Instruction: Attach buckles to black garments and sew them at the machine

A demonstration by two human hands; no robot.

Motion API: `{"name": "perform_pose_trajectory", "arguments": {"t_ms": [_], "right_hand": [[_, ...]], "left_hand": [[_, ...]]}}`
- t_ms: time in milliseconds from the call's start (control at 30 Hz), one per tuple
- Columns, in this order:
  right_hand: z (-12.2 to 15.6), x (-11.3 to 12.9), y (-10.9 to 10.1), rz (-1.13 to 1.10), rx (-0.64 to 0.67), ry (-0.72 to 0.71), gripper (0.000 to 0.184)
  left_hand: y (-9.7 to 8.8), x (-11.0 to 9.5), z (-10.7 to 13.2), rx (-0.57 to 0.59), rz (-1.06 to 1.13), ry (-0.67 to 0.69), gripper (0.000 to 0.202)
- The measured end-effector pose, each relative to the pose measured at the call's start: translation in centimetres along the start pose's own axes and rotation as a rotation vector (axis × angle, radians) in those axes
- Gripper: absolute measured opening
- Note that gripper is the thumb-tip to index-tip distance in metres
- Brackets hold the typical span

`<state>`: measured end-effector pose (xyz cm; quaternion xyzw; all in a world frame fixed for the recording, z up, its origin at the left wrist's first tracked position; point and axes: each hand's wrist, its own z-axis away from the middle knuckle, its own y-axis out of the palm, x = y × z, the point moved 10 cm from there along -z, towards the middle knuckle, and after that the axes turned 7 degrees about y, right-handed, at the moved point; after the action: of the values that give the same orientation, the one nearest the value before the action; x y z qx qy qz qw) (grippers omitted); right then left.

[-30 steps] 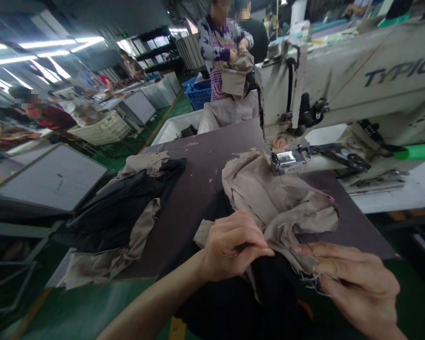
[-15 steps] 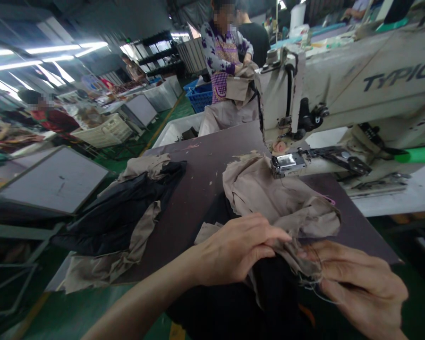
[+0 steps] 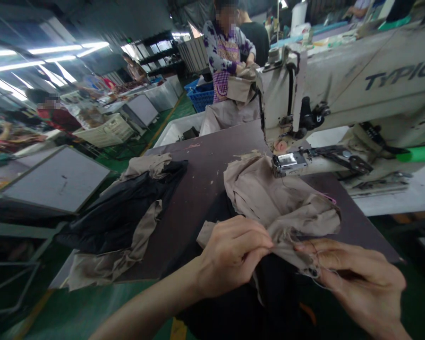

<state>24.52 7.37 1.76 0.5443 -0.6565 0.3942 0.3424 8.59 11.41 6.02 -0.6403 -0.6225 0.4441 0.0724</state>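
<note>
A beige cloth piece [image 3: 258, 186] with frayed edges and black fabric beneath it lies over the near part of the table. My left hand [image 3: 233, 252] pinches its edge between thumb and fingers. Close by on the right, my right hand [image 3: 361, 276] is closed on the frayed end of the same cloth, where loose threads hang over the fingers. Behind the cloth stands a sewing machine [image 3: 340, 104], its narrow arm with a shiny metal plate [image 3: 286, 160] right beside the fabric. Part of the cloth in each grip is hidden by the fingers.
On the left of the brown table [image 3: 194, 189] lies a pile of black and beige cloth [image 3: 123, 208]. Past the far edge, a person [image 3: 226, 56] handles beige fabric by a white bin [image 3: 170, 132] and a blue basket [image 3: 200, 97]. A white-topped table [image 3: 56, 179] stands at left.
My left hand has drawn its fingers closer together and shifted slightly, now pinching the cloth edge. My right hand keeps its hold almost in place. The view has moved a little.
</note>
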Motion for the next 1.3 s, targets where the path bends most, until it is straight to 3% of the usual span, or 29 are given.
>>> {"name": "perform_pose_trajectory", "arguments": {"t_ms": [100,167,300,433,600,767,867,1000,1133,1200,1300], "right_hand": [[-0.5,-0.4,-0.1,-0.028,-0.044,0.055,0.017],[-0.9,-0.7,-0.3,-0.066,-0.086,0.096,0.017],[-1.3,-2.3,-0.5,-0.155,-0.165,0.231,0.025],[-1.5,-4.7,-0.2,-0.25,-0.159,0.351,0.028],[-2.2,-5.9,1.2,-0.313,-0.014,0.416,0.013],[-2.7,-4.8,1.2,-0.055,0.009,0.438,0.011],[-2.6,-5.0,1.3,-0.031,0.012,0.521,0.019],[-2.0,-6.4,3.1,-0.332,0.125,0.736,0.028],[-2.5,-4.8,3.8,-0.269,0.297,0.659,0.021],[-2.5,-4.1,4.0,-0.17,0.355,0.614,0.019],[-2.7,-3.1,3.0,0.095,0.244,0.452,0.016]], "left_hand": [[0.9,0.5,-0.7,0.194,0.017,-0.042,0.017],[1.0,0.7,-1.0,0.256,0.037,-0.058,0.019],[1.5,2.1,-0.9,0.239,0.206,-0.194,0.016],[2.7,4.1,0.5,0.254,0.247,-0.363,0.028],[3.5,4.0,0.9,0.312,0.13,-0.335,0.037],[3.7,4.4,0.6,0.22,0.109,-0.327,0.037],[4.6,5.5,0.9,0.223,0.283,-0.399,0.041],[6.1,6.0,1.8,0.297,0.578,-0.528,0.045],[3.9,5.3,1.2,0.139,0.273,-0.43,0.044],[3.9,4.7,1.3,0.103,0.192,-0.396,0.044],[5.0,6.0,2.5,0.125,0.214,-0.537,0.046]]}}
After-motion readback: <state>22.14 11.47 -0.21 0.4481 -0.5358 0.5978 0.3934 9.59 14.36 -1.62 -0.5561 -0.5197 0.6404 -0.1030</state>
